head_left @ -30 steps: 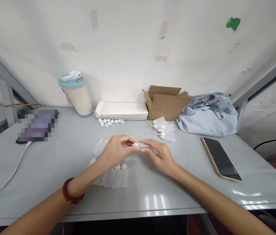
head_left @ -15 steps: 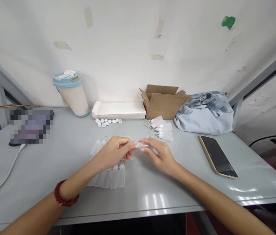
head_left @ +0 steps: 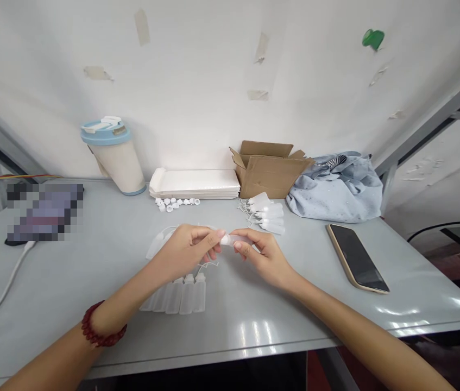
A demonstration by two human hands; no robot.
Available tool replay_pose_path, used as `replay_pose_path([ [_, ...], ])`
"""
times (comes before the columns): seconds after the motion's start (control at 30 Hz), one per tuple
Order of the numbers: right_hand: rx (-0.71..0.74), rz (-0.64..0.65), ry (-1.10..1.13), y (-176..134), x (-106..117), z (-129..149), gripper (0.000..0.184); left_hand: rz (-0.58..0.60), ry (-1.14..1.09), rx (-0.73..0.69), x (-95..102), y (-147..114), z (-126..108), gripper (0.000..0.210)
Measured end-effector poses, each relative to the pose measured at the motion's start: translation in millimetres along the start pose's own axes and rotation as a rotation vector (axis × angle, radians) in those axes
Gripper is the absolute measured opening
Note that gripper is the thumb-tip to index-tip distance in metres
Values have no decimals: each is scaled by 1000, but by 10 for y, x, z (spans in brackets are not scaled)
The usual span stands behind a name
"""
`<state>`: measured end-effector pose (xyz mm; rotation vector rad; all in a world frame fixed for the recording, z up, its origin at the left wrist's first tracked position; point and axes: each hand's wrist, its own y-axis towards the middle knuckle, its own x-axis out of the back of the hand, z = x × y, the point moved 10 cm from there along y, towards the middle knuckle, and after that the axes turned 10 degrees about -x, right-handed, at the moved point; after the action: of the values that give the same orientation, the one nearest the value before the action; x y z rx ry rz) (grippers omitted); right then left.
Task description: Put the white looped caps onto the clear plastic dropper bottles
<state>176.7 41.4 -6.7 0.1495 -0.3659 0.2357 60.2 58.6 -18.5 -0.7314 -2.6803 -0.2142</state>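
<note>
Above the middle of the table, my two hands meet at one small translucent plastic bottle (head_left: 238,238) lying sideways. My right hand (head_left: 266,256) is closed on its body with thumb and fingers. The thumb and fingers of my left hand (head_left: 191,244) pinch its white cap end (head_left: 225,239). A row of similar bottles (head_left: 187,297) lies below my left hand, partly covered by it. More bottles (head_left: 154,245) show behind that hand. Another group of bottles with thin strings (head_left: 272,213) lies past my right hand. Several loose white caps (head_left: 175,203) sit farther back.
Along the wall stand a cream tumbler (head_left: 116,163) with a blue lid, a stack of white envelopes (head_left: 195,182), an open cardboard box (head_left: 272,176) and a light blue cloth (head_left: 335,193). A phone (head_left: 358,258) lies right; a blurred device (head_left: 46,212) with a cable lies left.
The whole view has shifted slightly, moving the scene a little left. Both hands keep their grip on the bottle; its white cap end shows more clearly beside my left fingertips.
</note>
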Motion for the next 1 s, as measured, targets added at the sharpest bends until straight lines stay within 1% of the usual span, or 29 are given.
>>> replay_pose_path([
  [0.07, 55, -32, -54, -22, 17, 43, 22, 7, -8, 31, -10, -1, 45, 41],
  [0.13, 105, -52, -95, -44, 22, 82, 21, 24, 0, 16, -29, 1, 37, 40],
  [0.2, 119, -48, -103, -53, 12, 92, 22, 37, 25, -17, -39, -2, -2, 37],
  [0.33, 54, -22, -60, -31, -3, 36, 24, 9, 42, -101, -13, -12, -121, 25],
  [0.4, 6, -5, -30, -17, -9, -6, 26, -11, 54, -166, 5, -16, -197, 23],
  [0.47, -8, 7, -12, -15, -12, -15, 27, -16, 79, -193, 5, -20, -222, 22],
  [0.53, 22, -4, -33, -25, 0, 22, 27, -3, 107, -157, -15, -24, -173, 25],
  [0.63, 91, -29, -105, -54, 8, 96, 27, 20, 126, -84, -57, -34, -80, 37],
  [0.7, 94, -25, -114, -63, -6, 99, 29, 23, 104, -56, -77, -40, -50, 40],
  [0.77, 35, -1, -72, -50, -27, 38, 32, 21, 78, -48, -82, -41, -54, 40],
  [0.83, -63, 41, 21, -27, -55, -62, 37, 33, 77, -62, -83, -41, -86, 40],
  [0.93, -236, 187, 248, -9, -169, -211, 44, 73, 135, -131, -91, -44, -176, 37],
  [1.0, -359, 304, 422, -29, -269, -279, 46, 75, 205, -198, -86, -49, -244, 33],
])
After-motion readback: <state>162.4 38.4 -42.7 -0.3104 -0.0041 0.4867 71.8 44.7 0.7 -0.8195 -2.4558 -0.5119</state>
